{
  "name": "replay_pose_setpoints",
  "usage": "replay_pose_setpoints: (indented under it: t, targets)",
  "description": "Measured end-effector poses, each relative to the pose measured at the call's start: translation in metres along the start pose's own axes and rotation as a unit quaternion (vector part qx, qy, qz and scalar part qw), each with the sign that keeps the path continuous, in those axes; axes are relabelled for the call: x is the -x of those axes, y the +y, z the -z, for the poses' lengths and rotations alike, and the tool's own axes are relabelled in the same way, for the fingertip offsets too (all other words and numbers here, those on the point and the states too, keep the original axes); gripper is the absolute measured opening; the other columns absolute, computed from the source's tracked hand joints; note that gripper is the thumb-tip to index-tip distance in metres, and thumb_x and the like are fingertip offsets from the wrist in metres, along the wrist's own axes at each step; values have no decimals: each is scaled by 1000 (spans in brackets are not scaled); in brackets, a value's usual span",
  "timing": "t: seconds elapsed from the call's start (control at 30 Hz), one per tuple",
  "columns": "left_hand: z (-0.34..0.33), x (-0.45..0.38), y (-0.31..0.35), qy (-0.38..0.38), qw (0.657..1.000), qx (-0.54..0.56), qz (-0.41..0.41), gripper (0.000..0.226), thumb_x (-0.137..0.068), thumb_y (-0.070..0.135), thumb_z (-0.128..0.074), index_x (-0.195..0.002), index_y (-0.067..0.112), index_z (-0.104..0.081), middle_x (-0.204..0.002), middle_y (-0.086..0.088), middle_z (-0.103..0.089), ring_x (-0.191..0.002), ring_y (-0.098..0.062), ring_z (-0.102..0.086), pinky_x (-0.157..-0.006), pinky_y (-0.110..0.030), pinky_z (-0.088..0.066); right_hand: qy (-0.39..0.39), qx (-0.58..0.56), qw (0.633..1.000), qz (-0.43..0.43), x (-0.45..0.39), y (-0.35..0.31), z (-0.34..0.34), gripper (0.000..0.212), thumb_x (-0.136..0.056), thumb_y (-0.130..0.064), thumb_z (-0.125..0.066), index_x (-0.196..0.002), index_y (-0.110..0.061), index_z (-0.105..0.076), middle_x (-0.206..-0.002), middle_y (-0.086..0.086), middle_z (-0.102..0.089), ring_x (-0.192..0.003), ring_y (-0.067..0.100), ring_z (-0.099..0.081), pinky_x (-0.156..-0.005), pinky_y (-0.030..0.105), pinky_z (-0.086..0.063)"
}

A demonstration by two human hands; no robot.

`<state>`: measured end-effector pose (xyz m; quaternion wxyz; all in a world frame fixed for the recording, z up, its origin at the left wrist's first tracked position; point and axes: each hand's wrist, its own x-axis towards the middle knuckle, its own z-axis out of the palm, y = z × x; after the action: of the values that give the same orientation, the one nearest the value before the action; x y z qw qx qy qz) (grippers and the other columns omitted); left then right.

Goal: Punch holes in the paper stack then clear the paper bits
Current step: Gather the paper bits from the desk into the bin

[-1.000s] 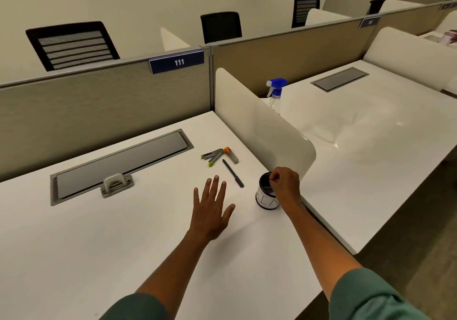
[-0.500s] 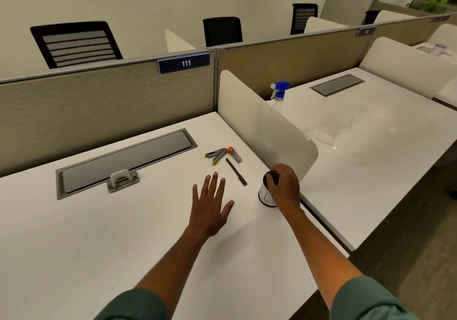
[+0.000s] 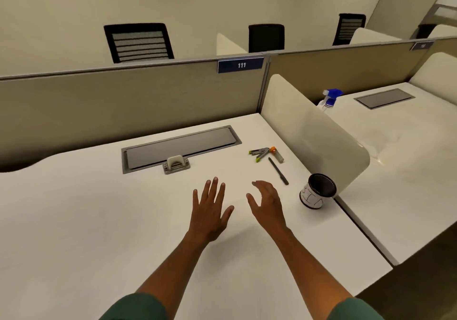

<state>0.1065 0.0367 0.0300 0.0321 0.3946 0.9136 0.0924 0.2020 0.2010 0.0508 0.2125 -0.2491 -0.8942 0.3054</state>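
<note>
At the left and lower part of the frame the white desk top [image 3: 74,220] lies bare; no paper stack, hole punch or paper bits can be made out anywhere on it, so the task's things are either out of view or not yet brought in. Above centre sits a grey recessed cable hatch [image 3: 180,145] with a small beige latch [image 3: 176,164] at its front edge. At centre the person's left hand [image 3: 210,208] is spread wide, palm down over the desk and holding nothing; whether it touches the surface cannot be told. Just beside it, the right hand [image 3: 268,203] is half open with fingers loosely curled, also empty. Right of centre lie a cluster of grey pens with green and orange tips [image 3: 264,152] and a slim black pen [image 3: 278,171]. Further right a black-lined white cup [image 3: 317,191] stands tilted against the cream curved divider [image 3: 321,141], near the desk's edge. A blue-topped spray bottle [image 3: 331,98] peeks from behind the divider at upper right.

The likely risk is a sweep of the right hand knocking the leaning cup over or scattering the pens.
</note>
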Motion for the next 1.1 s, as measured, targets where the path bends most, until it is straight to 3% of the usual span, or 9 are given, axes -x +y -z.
replay_pose_setpoints:
  t: [0.3, 0.47, 0.63, 0.93, 1.1]
  targets:
    - [14, 57, -92, 11, 996, -2, 84, 71, -98, 59, -15, -156, 21, 3, -163, -4, 17, -151, -24, 15, -121, -52, 4, -68, -17, 996, 61, 28, -71, -71, 38, -91, -20, -64, -127, -9, -59, -130, 8, -59, -121, 22, -54, -102, 31, -45]
    - [16, 86, -128, 16, 993, 2, 120, 70, -99, 58, -16, -156, 21, 2, -163, -3, 15, -151, -23, 13, -121, -52, 2, -118, -27, 991, 63, 45, -94, -101, 30, -91, -9, -62, -120, -8, -64, -121, 8, -62, -112, 23, -58, -99, 36, -47]
    - [12, 118, -157, 21, 989, 27, 143, 74, -95, 61, -8, -156, 19, -5, -163, -5, 9, -152, -25, 8, -120, -53, 0, -167, -32, 983, 68, 64, -106, -125, 23, -88, -3, -63, -111, -4, -69, -108, 10, -66, -101, 23, -62, -90, 30, -49]
    - [-11, 165, -185, -9, 984, 31, 178, 79, -88, 60, 4, -156, 21, -2, -164, -3, 11, -152, -23, 8, -120, -53, -1, -313, 7, 948, 63, 113, -109, -159, 23, -86, -22, -69, -108, -14, -72, -104, 2, -64, -102, 17, -57, -87, 24, -43]
    - [-24, 184, -191, -18, 982, 46, 183, 79, -89, 60, 2, -156, 20, -5, -164, -4, 8, -152, -24, 5, -120, -53, -2, -319, 14, 947, 47, 123, -111, -163, 20, -86, -28, -69, -103, -19, -73, -103, -5, -60, -101, 13, -52, -84, 23, -40]
